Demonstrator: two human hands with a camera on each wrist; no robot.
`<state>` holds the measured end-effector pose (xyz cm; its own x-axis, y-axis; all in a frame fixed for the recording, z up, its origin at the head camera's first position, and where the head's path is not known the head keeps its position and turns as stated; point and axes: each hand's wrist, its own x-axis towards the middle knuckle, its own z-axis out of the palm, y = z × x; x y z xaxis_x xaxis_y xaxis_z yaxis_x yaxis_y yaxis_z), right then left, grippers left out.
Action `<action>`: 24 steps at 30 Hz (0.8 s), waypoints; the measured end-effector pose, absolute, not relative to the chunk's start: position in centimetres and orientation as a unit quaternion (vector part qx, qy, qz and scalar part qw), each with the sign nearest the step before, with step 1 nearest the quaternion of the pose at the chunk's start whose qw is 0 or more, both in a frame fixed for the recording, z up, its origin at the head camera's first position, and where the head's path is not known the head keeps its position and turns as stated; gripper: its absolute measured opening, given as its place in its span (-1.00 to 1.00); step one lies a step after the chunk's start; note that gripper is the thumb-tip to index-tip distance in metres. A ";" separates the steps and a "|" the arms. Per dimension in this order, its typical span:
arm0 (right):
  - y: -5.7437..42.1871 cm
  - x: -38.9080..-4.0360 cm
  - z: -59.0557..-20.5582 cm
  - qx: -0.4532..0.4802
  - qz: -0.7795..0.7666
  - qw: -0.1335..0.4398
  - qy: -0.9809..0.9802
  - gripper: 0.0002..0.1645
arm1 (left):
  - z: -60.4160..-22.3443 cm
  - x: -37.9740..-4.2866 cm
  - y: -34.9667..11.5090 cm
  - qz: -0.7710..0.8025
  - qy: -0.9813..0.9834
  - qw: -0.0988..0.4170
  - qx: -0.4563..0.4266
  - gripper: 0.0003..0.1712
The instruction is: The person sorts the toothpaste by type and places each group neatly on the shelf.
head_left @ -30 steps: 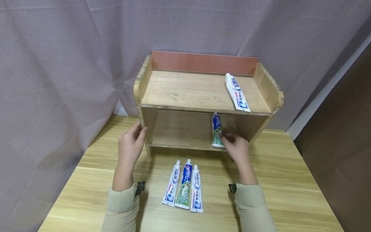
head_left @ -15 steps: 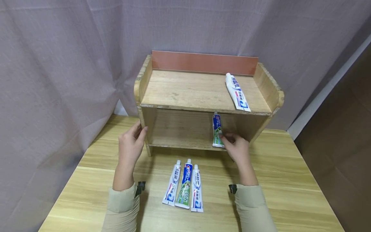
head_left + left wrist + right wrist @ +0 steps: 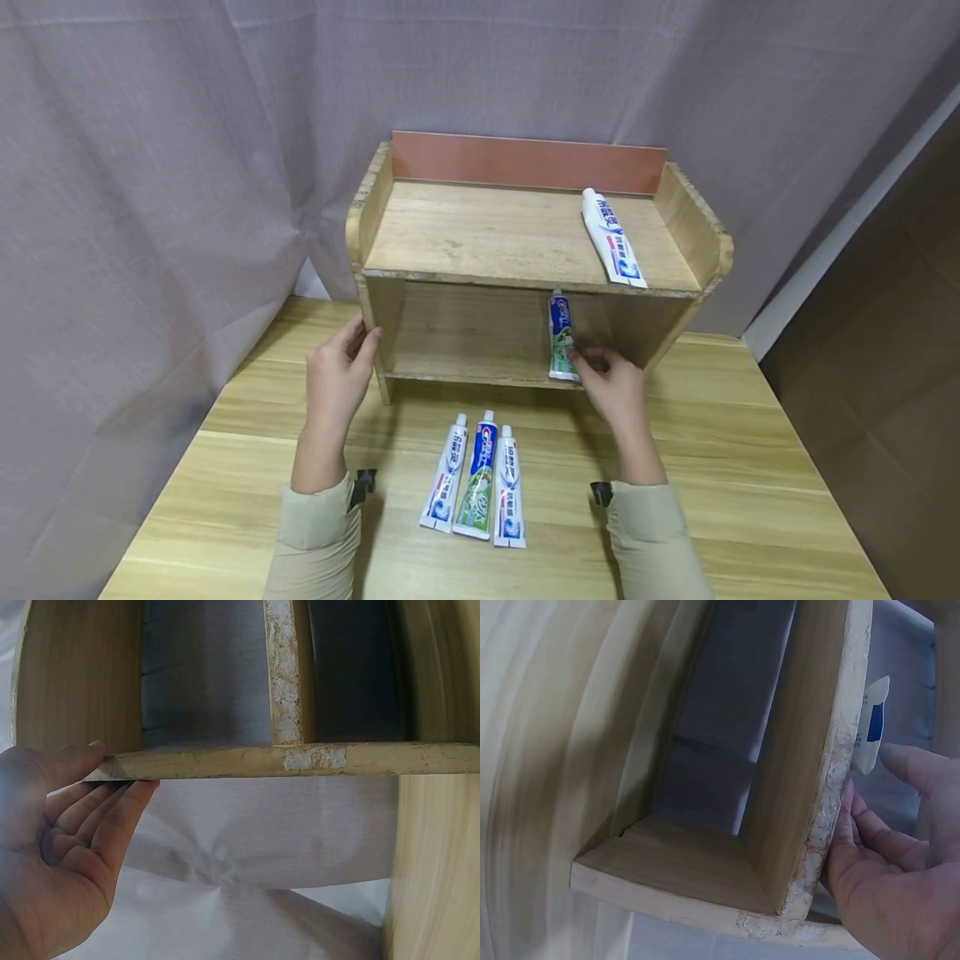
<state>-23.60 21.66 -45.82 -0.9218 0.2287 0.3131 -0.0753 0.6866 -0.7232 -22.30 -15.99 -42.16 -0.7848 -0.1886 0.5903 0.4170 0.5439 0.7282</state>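
My left hand (image 3: 339, 375) grips the front edge of the left side panel (image 3: 225, 761) of a small wooden shelf (image 3: 480, 233), thumb on one face and fingers on the other. At the lower board's right part, my right hand (image 3: 613, 387) pinches the tail corner of a blue-and-green toothpaste tube (image 3: 560, 333) that lies cap inward. In the right wrist view, the tube's white tail (image 3: 874, 727) shows by the thumb; its contact with the other fingers is partly hidden. A white toothpaste tube (image 3: 613, 237) rests on the upper board.
In front of the shelf, two white toothpaste tubes (image 3: 446, 475) flank a blue-and-green one (image 3: 477, 479) on the wooden table (image 3: 750, 500). A grey curtain (image 3: 187, 167) hangs behind, and a brown panel (image 3: 885, 350) stands at the right.
The right hand has shifted very slightly toward me at the tube's tail. The tubes and the left hand look unmoved.
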 end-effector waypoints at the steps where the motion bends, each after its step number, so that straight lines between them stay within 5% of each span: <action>1: 21.6 -23.6 -45.9 -0.042 0.395 0.196 -0.896 -0.55 | -42.1 -22.3 -16.0 -0.473 -0.818 0.321 -0.070 -0.63; 24: 21.2 -23.2 -46.7 -0.057 0.418 0.251 -0.871 -0.62 | -42.0 -22.3 -16.0 -0.471 -0.817 0.323 -0.074 -0.63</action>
